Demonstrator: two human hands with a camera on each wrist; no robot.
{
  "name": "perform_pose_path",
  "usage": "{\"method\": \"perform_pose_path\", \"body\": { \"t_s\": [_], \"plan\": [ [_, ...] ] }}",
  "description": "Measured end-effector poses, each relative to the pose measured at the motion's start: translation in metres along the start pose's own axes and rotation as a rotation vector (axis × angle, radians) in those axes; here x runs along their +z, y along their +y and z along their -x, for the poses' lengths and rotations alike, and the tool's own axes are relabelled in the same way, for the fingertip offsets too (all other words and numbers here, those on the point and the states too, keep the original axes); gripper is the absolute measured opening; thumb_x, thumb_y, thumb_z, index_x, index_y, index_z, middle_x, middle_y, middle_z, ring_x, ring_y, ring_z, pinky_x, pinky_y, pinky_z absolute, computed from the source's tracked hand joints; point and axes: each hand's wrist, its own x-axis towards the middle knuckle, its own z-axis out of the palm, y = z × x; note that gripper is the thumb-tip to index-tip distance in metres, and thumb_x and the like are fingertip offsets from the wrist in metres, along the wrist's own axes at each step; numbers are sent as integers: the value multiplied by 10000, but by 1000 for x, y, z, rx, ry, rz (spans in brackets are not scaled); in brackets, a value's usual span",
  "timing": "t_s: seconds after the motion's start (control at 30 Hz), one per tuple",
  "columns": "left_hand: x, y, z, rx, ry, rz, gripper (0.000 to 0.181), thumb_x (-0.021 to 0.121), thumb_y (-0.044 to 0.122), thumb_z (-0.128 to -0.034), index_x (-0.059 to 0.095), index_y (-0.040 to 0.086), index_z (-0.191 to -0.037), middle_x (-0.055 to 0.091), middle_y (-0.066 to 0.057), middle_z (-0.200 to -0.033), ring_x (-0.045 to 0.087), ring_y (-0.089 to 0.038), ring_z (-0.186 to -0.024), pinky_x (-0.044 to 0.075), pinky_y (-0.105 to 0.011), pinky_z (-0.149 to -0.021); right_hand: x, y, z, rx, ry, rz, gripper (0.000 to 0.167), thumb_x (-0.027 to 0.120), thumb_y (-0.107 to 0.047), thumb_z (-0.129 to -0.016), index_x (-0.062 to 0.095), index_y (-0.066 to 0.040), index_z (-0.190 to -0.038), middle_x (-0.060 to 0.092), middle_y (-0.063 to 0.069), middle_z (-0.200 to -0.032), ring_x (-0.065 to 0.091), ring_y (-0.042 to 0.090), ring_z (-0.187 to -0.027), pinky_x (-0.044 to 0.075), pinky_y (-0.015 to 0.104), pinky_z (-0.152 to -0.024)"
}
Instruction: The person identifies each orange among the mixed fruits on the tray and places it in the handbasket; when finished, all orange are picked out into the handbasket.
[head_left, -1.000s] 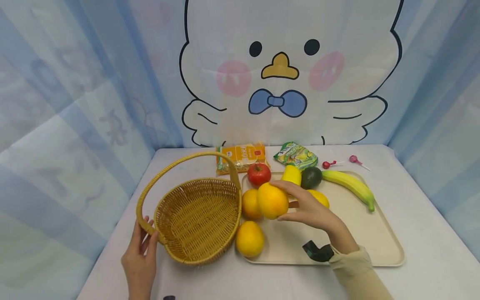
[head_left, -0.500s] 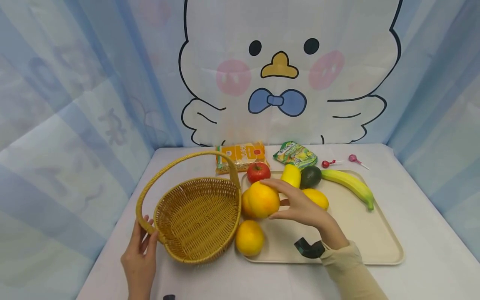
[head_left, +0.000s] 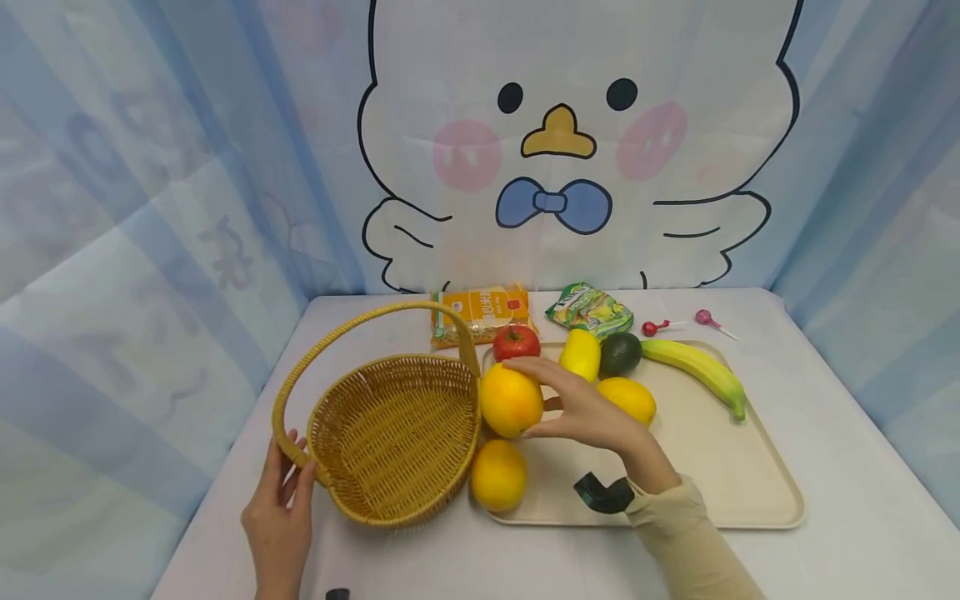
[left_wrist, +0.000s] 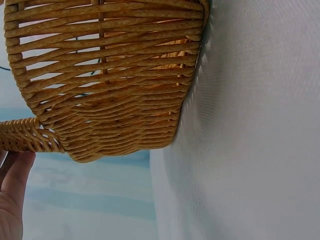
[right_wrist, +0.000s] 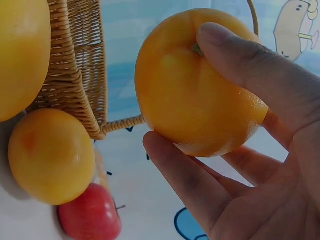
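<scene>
Transfer step, apparently: right hand (head_left: pixel 581 408) grips an orange (head_left: pixel 512 402) near the basket (head_left: pixel 393 442); left hand (head_left: pixel 279 512) holds its handle (head_left: pixel 278 410). Next move likely calls for a leftward lift.

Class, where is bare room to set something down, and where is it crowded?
Bare: inside the basket; the tray between the right sleeve and right rim, this side of the banana. Crowded: the tray's left end near the basket, with the apple, the right hand and its orange fruit.
</scene>
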Motion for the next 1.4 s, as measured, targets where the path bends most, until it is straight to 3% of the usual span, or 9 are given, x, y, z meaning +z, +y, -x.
{"method": "perform_pose_path", "body": {
  "t_s": [0.4, 0.67, 0.9, 1.07, 1.23, 1.4],
  "plan": [
    [-1, -3, -1, 4, 1, 3, 668, 632, 6, -873, 384, 271, -1434, 604, -151, -1280, 481, 239, -1047, 466, 29, -822, 16, -8, -21, 1, -68, -8, 805, 792, -240, -764, 356, -346, -1433, 341, -57, -1506, 448, 220, -1273, 576, 392, -936],
    [-1, -3, -1, 9, 0, 15, 663, 633, 1, -871, 393, 262, -1431, 606, -163, -1273, 493, 227, -1048, 469, 25, -822, 35, -12, -36, -60, -142, -40, 792, 777, -178, -778, 358, -294, -1440, 333, -50, -1514, 373, 214, -1352, 579, 326, -931],
    [-3, -3, -1, 35, 8, 19, 676, 638, -26, -858, 397, 241, -1431, 607, -179, -1263, 504, 213, -1049, 470, 23, -823, 55, -14, -52, -115, -176, 72, 808, 804, -223, -748, 377, -269, -1433, 398, -74, -1476, 414, 144, -1302, 498, 315, -1036],
    [-3, -2, -1, 23, 4, 23, 683, 636, -33, -856, 399, 255, -1428, 607, -175, -1265, 501, 219, -1045, 473, 20, -822, 65, -13, -59, -117, -220, 83, 793, 798, -247, -757, 382, -250, -1431, 409, -59, -1469, 410, 154, -1311, 469, 308, -1067],
    [-2, -2, -1, 26, -5, 18, 677, 635, -17, -863, 393, 262, -1431, 608, -173, -1264, 498, 226, -1037, 474, 23, -815, 70, -10, -62, -112, -241, 83, 801, 798, -251, -755, 380, -228, -1437, 416, -41, -1464, 432, 159, -1279, 511, 253, -977],
    [-1, -2, -1, 39, -6, 25, 678, 637, -19, -861, 394, 256, -1431, 611, -183, -1255, 511, 213, -1035, 478, 20, -811, 73, -9, -64, -76, -253, 90, 799, 794, -247, -761, 374, -259, -1440, 410, -53, -1470, 394, 150, -1325, 464, 327, -1070]
  ]
}}
